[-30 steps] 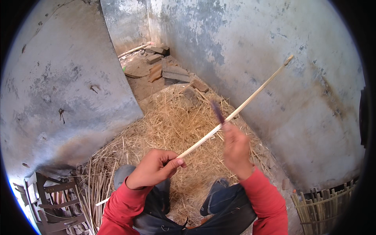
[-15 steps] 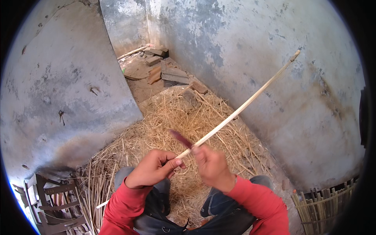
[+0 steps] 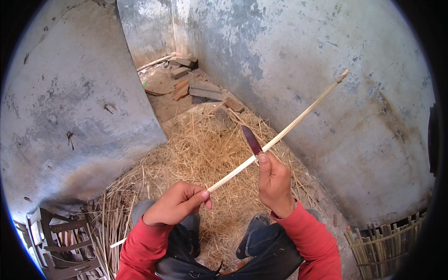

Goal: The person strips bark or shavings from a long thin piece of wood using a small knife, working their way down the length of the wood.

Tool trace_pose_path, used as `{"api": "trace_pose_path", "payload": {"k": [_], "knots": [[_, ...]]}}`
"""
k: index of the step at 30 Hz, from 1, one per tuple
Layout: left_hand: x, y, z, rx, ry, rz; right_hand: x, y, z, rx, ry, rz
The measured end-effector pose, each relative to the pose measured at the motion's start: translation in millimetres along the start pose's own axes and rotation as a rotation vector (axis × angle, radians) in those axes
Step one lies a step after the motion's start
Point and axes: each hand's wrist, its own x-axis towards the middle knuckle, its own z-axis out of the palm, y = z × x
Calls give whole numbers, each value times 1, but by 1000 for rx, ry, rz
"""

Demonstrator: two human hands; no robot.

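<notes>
A long, pale stripped stick (image 3: 235, 171), likely bamboo, slants from beside my left sleeve up to a darker, knobbed tip at the far right. My left hand (image 3: 176, 204) is closed around its lower part, thumb on top. Farther along, my right hand (image 3: 274, 182) grips a knife (image 3: 252, 140) whose dark reddish blade points away and lies across the stick. The knife's handle is hidden inside my fist. A small pale curl of shaving sits at the blade, beside my right thumb.
Straw-like shavings (image 3: 205, 135) cover the floor between my legs and ahead. Bricks and blocks (image 3: 205, 89) lie beyond. Worn walls (image 3: 317, 56) rise on both sides. Thin sticks (image 3: 112, 219) and a wooden chair-like frame (image 3: 70, 228) stand at left, a slatted bamboo piece (image 3: 387, 245) at right.
My right hand and the knife have moved away from my left hand, up along the stick, and the blade now points more steeply forward. The stick's far tip has dipped slightly.
</notes>
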Motion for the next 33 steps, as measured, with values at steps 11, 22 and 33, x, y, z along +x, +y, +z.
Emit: {"api": "trace_pose_path", "payload": {"k": [11, 22, 33], "knots": [[0, 5, 1, -67, 12, 6, -9, -6, 9, 92, 8, -10], [4, 2, 7, -6, 42, 56, -21, -12, 15, 95, -90, -26], [9, -1, 4, 11, 11, 37, -30, -14, 28, 135, -164, -39]]}}
